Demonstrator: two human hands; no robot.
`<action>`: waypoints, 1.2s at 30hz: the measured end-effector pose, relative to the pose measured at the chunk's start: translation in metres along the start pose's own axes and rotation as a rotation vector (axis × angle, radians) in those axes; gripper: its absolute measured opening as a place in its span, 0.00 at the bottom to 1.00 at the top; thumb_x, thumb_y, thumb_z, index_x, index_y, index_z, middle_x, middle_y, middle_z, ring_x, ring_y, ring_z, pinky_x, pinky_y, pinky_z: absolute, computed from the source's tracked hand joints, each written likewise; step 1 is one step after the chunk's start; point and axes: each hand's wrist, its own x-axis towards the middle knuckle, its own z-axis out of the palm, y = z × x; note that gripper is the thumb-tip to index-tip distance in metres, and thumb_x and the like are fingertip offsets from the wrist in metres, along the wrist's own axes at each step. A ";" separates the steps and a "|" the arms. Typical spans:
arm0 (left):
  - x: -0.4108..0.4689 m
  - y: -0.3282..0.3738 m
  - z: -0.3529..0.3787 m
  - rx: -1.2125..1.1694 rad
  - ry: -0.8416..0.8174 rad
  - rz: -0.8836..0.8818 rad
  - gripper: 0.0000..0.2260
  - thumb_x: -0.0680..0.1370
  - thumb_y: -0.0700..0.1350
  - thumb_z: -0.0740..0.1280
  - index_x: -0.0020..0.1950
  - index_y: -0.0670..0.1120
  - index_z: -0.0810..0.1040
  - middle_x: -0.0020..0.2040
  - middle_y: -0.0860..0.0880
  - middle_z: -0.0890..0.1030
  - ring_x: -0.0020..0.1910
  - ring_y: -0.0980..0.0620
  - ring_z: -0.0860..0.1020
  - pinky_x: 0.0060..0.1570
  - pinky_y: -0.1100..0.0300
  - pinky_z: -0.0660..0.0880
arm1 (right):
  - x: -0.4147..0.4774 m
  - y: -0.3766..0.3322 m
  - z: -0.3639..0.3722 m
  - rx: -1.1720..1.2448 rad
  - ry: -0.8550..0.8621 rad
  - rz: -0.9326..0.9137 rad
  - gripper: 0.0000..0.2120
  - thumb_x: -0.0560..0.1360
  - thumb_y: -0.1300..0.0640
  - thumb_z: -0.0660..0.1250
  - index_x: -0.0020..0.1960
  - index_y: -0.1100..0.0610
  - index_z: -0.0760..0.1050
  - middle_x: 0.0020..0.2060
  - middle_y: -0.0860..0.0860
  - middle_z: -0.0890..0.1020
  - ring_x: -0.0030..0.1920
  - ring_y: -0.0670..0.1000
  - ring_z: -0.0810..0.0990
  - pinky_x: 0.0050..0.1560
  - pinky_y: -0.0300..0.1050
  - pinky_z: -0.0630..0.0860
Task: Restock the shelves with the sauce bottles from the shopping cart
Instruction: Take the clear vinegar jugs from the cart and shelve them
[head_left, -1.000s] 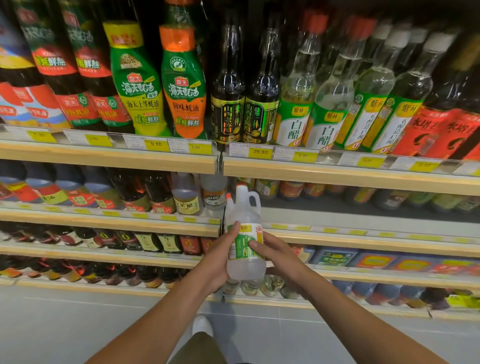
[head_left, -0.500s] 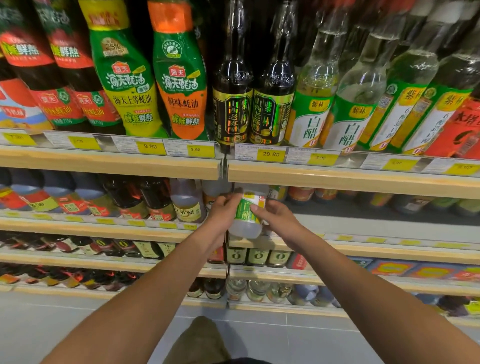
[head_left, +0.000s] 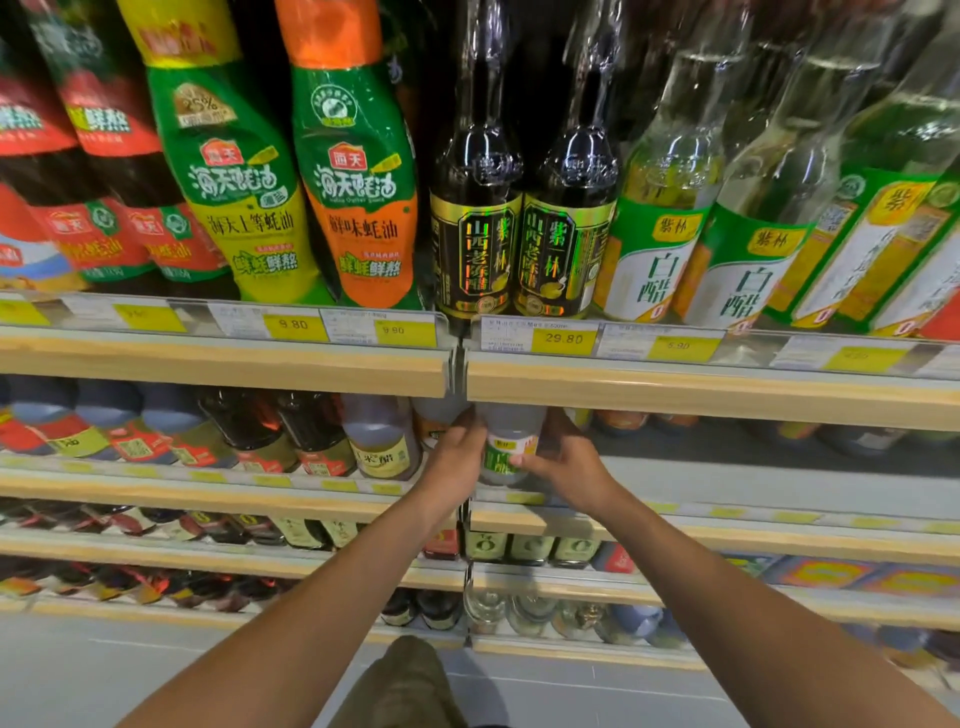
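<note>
Presently, a clear bottle with a green label is held at the front of the second shelf, its top hidden behind the wooden edge of the upper shelf. It is gripped from both sides: the left hand is curled round one flank and the right hand round the other, thumb laid across the label. Whether its base is set down cannot be told. Just to its left a rice vinegar bottle is stood. Above, two black vinegar bottles are flanked by oyster sauce bottles leftward and white vinegar bottles rightward, over yellow price tags.
</note>
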 end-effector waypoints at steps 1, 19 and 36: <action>-0.001 -0.003 0.001 0.018 0.005 0.006 0.14 0.84 0.55 0.57 0.54 0.49 0.79 0.53 0.50 0.81 0.56 0.51 0.79 0.63 0.49 0.75 | -0.002 0.003 0.001 -0.013 -0.003 -0.002 0.30 0.71 0.54 0.78 0.70 0.56 0.72 0.58 0.46 0.84 0.58 0.43 0.82 0.62 0.53 0.78; -0.037 -0.002 0.002 -0.025 0.119 0.036 0.04 0.85 0.41 0.61 0.59 0.48 0.73 0.47 0.57 0.74 0.45 0.58 0.74 0.44 0.67 0.70 | -0.042 -0.005 -0.022 -0.083 0.046 0.052 0.31 0.69 0.48 0.79 0.68 0.54 0.72 0.63 0.46 0.76 0.63 0.47 0.76 0.61 0.52 0.77; -0.155 -0.061 -0.093 0.787 0.236 0.316 0.28 0.82 0.59 0.62 0.80 0.53 0.62 0.82 0.52 0.58 0.81 0.49 0.53 0.77 0.51 0.55 | -0.100 -0.056 0.046 -0.531 -0.133 -0.504 0.38 0.71 0.37 0.71 0.76 0.47 0.64 0.76 0.47 0.64 0.75 0.51 0.64 0.72 0.51 0.67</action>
